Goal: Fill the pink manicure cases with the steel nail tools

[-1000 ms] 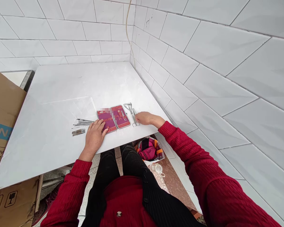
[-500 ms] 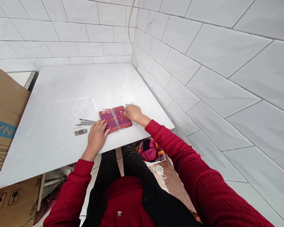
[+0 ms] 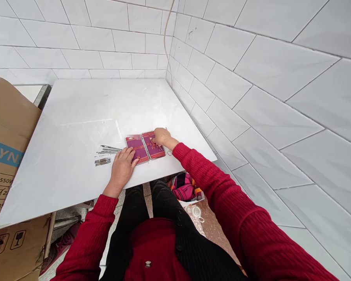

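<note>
A manicure case (image 3: 140, 146), purple inside with a red border, lies spread open near the table's front edge. My left hand (image 3: 122, 168) rests flat on its left half, fingers extended. Over the right half, my right hand (image 3: 162, 136) has its fingers pinched together near the small straps; whatever is in them is hidden. Left of the case lie several slim metal tools (image 3: 107, 150), partly behind my left fingers. Silver nail clippers (image 3: 102, 161) sit just nearer to me. Beside the case's right edge, a small metal ring handle (image 3: 169, 153) shows below my right wrist.
The white table (image 3: 84, 101) meets tiled walls (image 3: 210, 78) at the back and right. A cardboard box (image 3: 6, 117) stands at the left edge. Under the front edge are a bag with pink and orange items (image 3: 185, 191) and a round white lid (image 3: 196, 212).
My right hand has shifted slightly left and away from me over the case's right half. My left hand stays on the left half. The whole view has turned a little.
</note>
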A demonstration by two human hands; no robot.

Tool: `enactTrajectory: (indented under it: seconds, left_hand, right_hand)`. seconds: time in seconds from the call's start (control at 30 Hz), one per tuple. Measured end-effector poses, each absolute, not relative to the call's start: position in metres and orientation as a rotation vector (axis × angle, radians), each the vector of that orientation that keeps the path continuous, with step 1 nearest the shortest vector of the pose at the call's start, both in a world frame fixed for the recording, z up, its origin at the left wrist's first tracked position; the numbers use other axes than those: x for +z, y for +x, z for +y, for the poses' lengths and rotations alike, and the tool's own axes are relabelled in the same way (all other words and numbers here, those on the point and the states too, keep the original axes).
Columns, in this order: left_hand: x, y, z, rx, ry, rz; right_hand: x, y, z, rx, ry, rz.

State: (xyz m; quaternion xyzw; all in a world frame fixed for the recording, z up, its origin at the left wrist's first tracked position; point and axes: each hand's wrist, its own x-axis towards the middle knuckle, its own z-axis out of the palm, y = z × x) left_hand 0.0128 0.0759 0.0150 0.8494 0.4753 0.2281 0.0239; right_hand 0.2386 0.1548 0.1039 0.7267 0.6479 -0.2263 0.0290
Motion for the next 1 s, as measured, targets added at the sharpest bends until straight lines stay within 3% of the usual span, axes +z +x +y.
enactTrajectory:
  seconds: [0.33,1.0]
  left_hand:
    - [0.015,0.011,0.078,0.713,2.643,1.447]
    - [0.02,0.012,0.076,0.672,2.66,1.481]
  right_hand:
    - [0.088,0.255,0.152,-0.947,2.461,2.11]
    - [0.09,0.289,0.176,-0.919,2.824,2.2]
